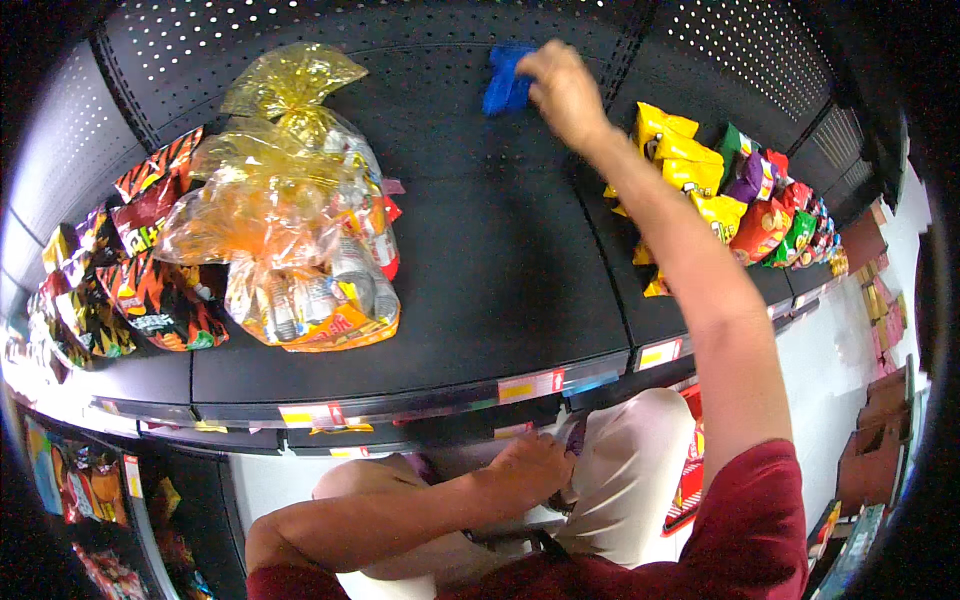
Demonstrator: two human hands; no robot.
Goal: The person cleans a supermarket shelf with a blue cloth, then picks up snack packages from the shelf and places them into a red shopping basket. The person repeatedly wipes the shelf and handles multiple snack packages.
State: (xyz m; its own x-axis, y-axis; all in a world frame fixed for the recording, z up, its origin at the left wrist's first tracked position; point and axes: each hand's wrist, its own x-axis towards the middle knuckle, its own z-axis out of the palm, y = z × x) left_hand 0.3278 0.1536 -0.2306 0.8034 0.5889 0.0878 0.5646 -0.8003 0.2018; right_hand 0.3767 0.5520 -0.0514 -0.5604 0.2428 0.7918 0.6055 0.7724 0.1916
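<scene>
My right hand (562, 94) reaches to the back of a black metal shelf (510, 262) and grips a blue cloth (505, 81), which lies against the shelf near the perforated back panel. Low before me, close to my knees and below the shelf edge, my left hand (531, 469) is curled; whether it holds anything is unclear. Left of the blue cloth stand gift-type bundles in clear and yellow wrap (300, 247), with cans and an orange packet inside. Yellow snack bags (686, 165) stand to the right of my right hand, partly behind my forearm.
Black and orange snack bags (161, 304) stand at the shelf's left. Green, purple and red bags (761, 217) line its right. Price tags (531, 385) run along the front edge. A red basket (686, 480) is on the floor by my right knee; cardboard boxes (862, 465) lie farther right.
</scene>
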